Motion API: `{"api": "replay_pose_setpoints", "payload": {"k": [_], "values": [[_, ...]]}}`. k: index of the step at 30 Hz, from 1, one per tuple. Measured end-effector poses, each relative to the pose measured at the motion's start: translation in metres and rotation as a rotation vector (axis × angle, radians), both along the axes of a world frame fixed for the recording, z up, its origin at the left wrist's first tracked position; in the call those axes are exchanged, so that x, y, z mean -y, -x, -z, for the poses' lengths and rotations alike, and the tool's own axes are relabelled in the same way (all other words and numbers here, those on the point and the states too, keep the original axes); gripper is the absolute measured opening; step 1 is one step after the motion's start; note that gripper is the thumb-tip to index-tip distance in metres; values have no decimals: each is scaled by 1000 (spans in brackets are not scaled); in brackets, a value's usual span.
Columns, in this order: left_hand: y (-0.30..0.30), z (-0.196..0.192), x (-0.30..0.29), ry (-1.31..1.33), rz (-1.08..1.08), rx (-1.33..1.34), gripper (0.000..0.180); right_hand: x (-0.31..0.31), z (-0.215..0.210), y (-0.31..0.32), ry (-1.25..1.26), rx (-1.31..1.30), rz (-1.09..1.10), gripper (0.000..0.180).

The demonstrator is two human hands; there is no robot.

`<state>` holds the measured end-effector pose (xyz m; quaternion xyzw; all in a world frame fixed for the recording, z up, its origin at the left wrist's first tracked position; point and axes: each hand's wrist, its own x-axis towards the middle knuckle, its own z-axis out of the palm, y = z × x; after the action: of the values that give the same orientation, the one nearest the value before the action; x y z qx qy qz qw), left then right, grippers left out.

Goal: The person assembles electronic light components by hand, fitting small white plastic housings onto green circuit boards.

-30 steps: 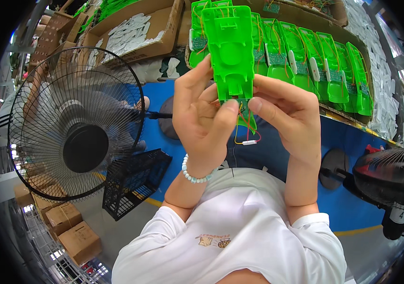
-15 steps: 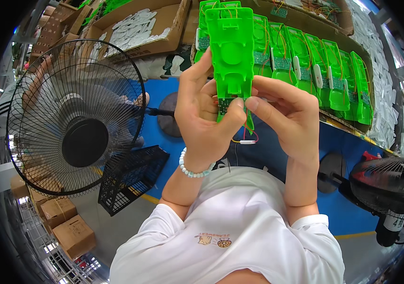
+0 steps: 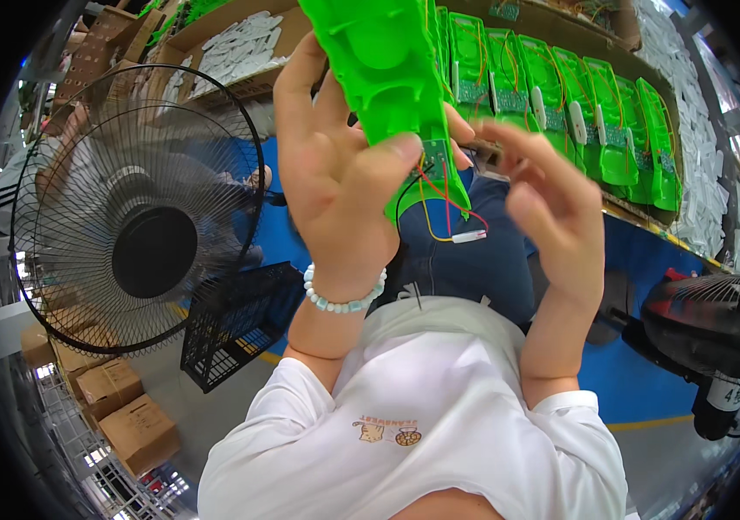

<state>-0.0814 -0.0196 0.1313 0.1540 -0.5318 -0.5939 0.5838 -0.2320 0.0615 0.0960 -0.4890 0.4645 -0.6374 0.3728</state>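
Note:
My left hand (image 3: 335, 173) is closed around a bright green plastic shell (image 3: 379, 52), its thumb pressing near a small green circuit board (image 3: 436, 156) at the shell's lower end. Red, yellow and black wires hang from the board, and some run to a white plug connector (image 3: 470, 236) dangling in the air. The shell's top runs out of the picture. To the right of it, apart from the shell, my right hand (image 3: 556, 199) is raised and holds nothing I can see; its fingers are spread and blurred by motion.
A box with a row of similar wired green shells (image 3: 552, 95) stands at the back right. White parts fill a carton (image 3: 240, 48) at the back left. A large black fan (image 3: 153, 251) and a black crate (image 3: 240, 321) are on the left; another fan (image 3: 717, 325) is at right.
My right hand has come off the shell and moved right, its fingers opening. My left hand has lifted the shell up and left, tilting it; the plug now hangs more to the right.

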Motion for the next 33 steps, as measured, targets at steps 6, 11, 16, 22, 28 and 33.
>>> {"api": "replay_pose_setpoints", "payload": {"k": [6,11,16,22,28,33], "values": [[-5,-16,8,45,75,-21,65,-22,30,-24,-288,-66,-138,38],[-13,6,25,147,-85,146,60,-19,35,-23,-138,75,-113,22],[-28,24,24,-54,53,110,58,-3,14,-14,182,-484,208,24],[-29,40,10,-104,85,206,47,25,7,-17,385,-638,555,32],[-45,52,-4,-202,191,335,56,43,5,-19,635,-626,576,27],[-54,49,-15,-109,373,519,58,45,3,-14,761,-822,481,31]]}}
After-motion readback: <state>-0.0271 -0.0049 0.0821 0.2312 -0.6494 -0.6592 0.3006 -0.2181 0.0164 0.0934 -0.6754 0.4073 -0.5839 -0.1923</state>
